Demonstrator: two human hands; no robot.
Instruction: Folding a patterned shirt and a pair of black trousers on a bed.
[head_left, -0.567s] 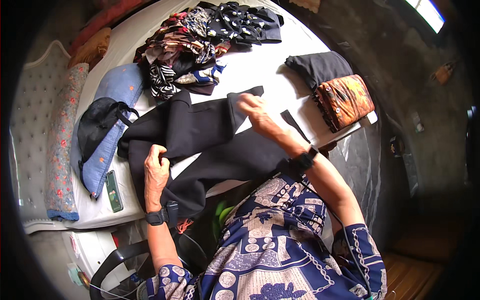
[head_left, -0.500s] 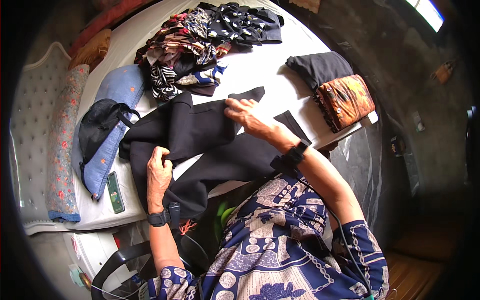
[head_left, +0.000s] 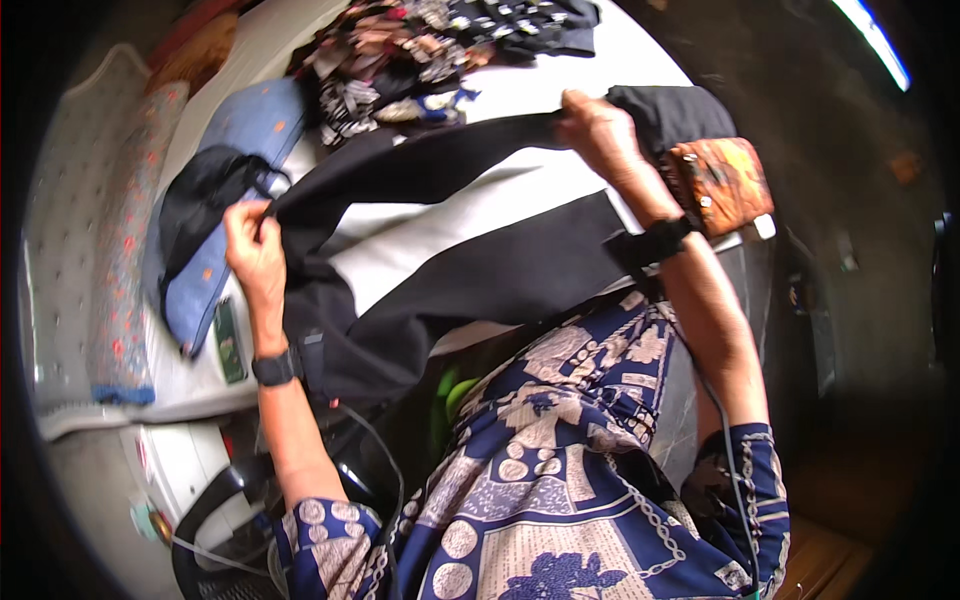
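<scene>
A pair of black trousers (head_left: 500, 262) lies spread over the white-sheeted bed, its two legs reaching to the right. My left hand (head_left: 256, 255) pinches the upper left part of the trousers, close to the black bag-like item. With fingers closed, my right hand (head_left: 600, 140) grips the end of the far leg, pulled taut between both hands. The near leg lies by the bed's front edge, its end partly behind my right wrist. White sheet (head_left: 400, 240) shows between the legs.
Heaped patterned clothes (head_left: 400, 60) occupy the far side. Folded black cloth (head_left: 680, 115) and a folded orange-brown garment (head_left: 722, 185) lie at the right. On the left are a blue pillow (head_left: 200, 310), a black bag-like item (head_left: 200, 215), a phone (head_left: 229, 345) and a floral bolster (head_left: 135, 250).
My right hand has moved right and away from me, drawing the far trouser leg out straight. My left hand has moved left and farther up. The view has shifted slightly.
</scene>
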